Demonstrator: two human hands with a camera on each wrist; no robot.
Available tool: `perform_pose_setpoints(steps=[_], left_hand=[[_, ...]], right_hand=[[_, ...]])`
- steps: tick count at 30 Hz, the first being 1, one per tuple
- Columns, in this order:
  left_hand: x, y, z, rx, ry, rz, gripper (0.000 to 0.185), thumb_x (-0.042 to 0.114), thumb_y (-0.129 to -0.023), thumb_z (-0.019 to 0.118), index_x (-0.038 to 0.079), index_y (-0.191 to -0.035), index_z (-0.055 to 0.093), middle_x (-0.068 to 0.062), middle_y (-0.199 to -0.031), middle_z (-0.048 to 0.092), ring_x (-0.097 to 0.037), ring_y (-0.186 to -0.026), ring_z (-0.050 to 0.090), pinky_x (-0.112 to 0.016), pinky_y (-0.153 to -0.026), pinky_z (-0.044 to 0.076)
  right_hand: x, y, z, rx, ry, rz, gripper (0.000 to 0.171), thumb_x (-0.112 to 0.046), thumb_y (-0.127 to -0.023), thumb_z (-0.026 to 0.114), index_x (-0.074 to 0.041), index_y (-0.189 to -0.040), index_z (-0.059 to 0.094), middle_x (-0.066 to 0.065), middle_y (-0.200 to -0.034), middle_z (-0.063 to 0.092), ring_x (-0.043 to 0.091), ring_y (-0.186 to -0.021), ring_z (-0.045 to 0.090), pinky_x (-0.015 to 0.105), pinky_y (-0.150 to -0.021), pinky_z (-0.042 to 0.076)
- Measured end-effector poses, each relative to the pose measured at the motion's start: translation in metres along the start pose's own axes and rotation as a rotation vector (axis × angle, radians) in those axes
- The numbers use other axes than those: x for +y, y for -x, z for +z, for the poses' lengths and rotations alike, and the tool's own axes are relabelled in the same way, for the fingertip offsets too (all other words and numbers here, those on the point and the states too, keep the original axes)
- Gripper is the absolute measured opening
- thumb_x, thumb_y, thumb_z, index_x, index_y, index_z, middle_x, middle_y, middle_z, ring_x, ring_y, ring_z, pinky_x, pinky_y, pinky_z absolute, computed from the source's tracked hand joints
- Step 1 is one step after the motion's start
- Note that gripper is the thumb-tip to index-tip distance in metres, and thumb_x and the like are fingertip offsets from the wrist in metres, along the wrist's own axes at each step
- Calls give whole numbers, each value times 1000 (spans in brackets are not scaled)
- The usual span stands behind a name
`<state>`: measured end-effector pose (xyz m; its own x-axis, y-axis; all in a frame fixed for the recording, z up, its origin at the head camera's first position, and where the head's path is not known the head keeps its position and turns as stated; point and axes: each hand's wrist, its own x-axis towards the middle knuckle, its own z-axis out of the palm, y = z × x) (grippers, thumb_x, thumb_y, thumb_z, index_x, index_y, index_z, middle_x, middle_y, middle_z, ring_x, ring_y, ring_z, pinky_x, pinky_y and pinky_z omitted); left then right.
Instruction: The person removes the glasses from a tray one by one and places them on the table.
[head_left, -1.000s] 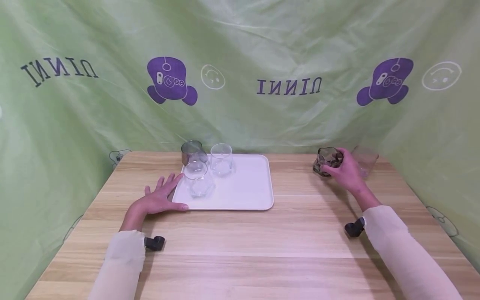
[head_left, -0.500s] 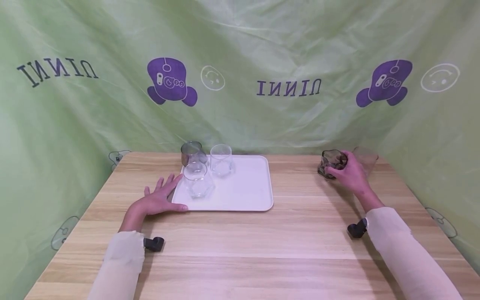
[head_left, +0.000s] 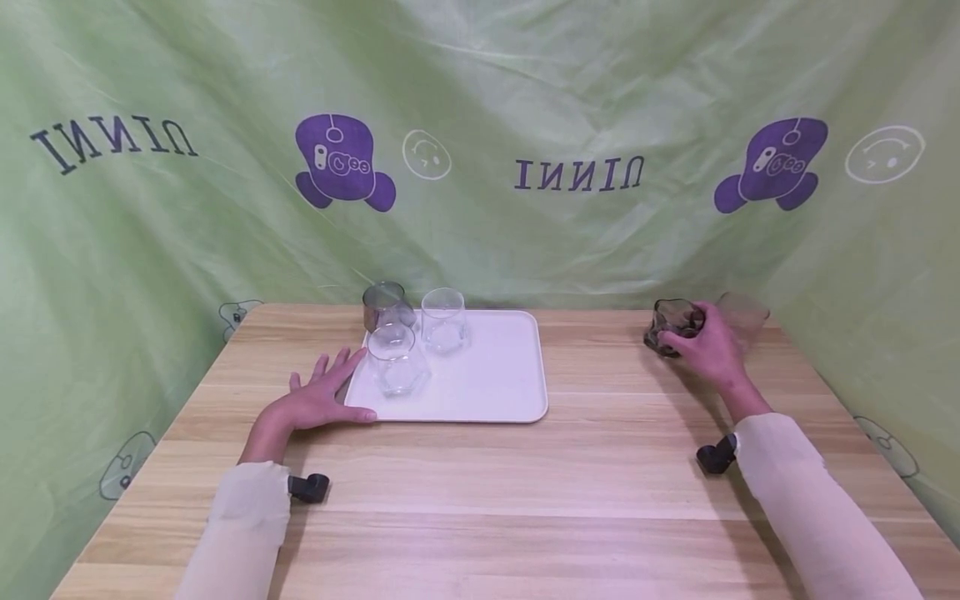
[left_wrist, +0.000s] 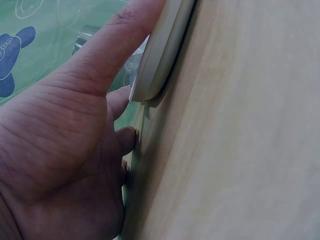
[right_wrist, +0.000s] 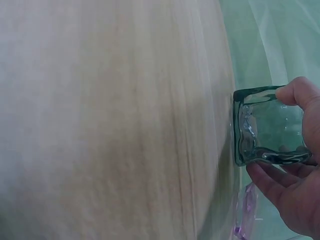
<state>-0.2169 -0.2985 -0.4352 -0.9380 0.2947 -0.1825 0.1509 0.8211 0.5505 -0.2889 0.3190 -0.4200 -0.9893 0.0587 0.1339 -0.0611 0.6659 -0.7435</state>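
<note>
A right hand [head_left: 716, 348] grips a wavy smoky glass [head_left: 666, 317] at the table's [head_left: 525, 517] far right, well apart from the white tray [head_left: 491, 367].
The glass, opening upward, lies to the tray's right, a pinkish tumbler [head_left: 752, 312] just past it; the left hand [head_left: 318, 404], fingers spread, touches the tray's near left corner.

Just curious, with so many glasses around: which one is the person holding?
The dark, wavy-sided glass, in the right hand. The pinkish glass beside it and the three glasses at the white tray are not gripped.
</note>
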Motion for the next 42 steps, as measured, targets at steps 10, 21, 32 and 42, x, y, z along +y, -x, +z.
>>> perform_pose_setpoints(steps=[10, 21, 32, 42], left_hand=[[-1, -1, 0, -6, -6, -5, 121, 61, -81, 80, 15, -167, 8, -26, -168, -5, -53, -149, -15, -80, -103, -18], [0, 0, -1, -9, -12, -10, 120, 61, -81, 79, 13, -167, 9, -26, -169, -4, -53, -150, -14, -81, -103, -17], [0, -2, -1, -9, -22, -11, 120, 62, -81, 79, 13, -167, 10, -26, -169, -4, -52, -150, -14, -80, -104, -16], [0, 1, 1, 16, 20, 30, 122, 65, -79, 79, 18, -167, 10, -26, -169, -3, -54, -149, -15, -81, -101, -19]], right_hand=[[4, -2, -3, -17, -13, 2, 96, -21, -96, 75, 12, -158, 10, 46, -146, 35, 61, -130, 41, 67, -107, 37], [5, -1, 0, -22, -11, -5, 97, -22, -97, 73, 10, -159, 5, 47, -145, 33, 62, -130, 39, 69, -107, 36], [4, -3, -2, -31, 11, -11, 102, -21, -96, 75, 5, -161, 1, 47, -151, 24, 64, -134, 33, 73, -108, 30], [-7, -1, -5, -20, 74, -29, 102, -19, -95, 76, 1, -163, 3, 39, -161, 14, 60, -144, 20, 73, -112, 21]])
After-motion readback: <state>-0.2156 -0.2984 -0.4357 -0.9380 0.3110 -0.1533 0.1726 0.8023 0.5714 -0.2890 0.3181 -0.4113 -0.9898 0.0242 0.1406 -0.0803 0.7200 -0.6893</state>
